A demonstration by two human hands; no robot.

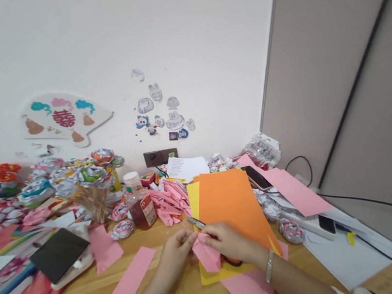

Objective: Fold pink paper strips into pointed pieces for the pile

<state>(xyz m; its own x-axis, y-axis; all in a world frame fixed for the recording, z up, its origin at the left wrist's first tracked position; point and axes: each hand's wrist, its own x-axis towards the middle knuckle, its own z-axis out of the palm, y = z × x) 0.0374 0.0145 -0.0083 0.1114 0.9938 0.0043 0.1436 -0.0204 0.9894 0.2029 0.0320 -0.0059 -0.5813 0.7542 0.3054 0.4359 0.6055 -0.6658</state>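
A folded piece of pink paper [207, 256] is held between both hands above the wooden table. My left hand [179, 249] pinches its left edge between thumb and fingers. On the other side, my right hand [226, 240] grips the upper right part of the paper. Just beyond the fingers a grey pointed metal piece [196, 223] shows. A dark curved handle [232, 261] is partly visible under my right hand; both may belong to one pair of scissors, mostly hidden. Orange sheets [225, 196] lie over yellow ones [193, 194] beneath my right hand.
Pink strips [133, 276] and a pink sheet [250, 291] lie near the front. Behind stand a bottle of reddish liquid [142, 211], a pile of folded pink pieces [169, 200] and paper flowers [91, 175]. At right are a phone [257, 177], a power strip [308, 223] and cables.
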